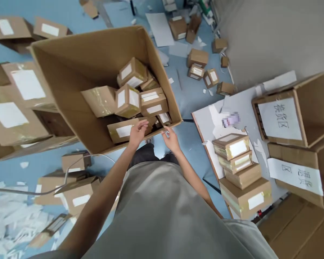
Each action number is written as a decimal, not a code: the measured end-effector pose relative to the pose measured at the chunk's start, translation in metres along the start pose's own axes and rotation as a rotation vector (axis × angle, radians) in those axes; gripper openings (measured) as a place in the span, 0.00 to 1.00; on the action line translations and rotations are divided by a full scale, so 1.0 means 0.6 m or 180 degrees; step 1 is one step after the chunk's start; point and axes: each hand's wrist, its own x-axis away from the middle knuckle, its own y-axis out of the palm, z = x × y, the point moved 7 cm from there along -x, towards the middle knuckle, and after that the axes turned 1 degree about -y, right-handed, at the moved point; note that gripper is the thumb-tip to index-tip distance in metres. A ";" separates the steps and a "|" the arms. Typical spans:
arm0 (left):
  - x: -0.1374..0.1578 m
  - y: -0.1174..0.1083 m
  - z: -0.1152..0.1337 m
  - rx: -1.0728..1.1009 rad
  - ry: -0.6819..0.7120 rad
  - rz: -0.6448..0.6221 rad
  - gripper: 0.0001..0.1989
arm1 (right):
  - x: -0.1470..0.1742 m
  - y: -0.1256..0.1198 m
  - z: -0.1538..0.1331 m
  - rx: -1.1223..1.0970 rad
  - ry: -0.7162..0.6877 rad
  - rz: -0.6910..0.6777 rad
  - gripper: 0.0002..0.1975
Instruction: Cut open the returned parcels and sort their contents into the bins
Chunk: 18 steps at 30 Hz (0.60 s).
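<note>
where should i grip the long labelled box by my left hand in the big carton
Probably the left end of the long box, reaching down through the large carton's open top and gripping across the width. That end looks freer, whereas the left hand is over the other end, with a smaller box beyond it.

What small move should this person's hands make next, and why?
Perhaps close the left hand on the labelled box beside it: that hand looks empty and is nearest this box, while the right hand is at the near edge of the large carton.
</note>
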 end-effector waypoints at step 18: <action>-0.285 -0.167 -0.074 -0.1179 0.0000 -0.0113 0.39 | -0.350 0.370 0.011 -0.1392 0.1823 0.0265 0.12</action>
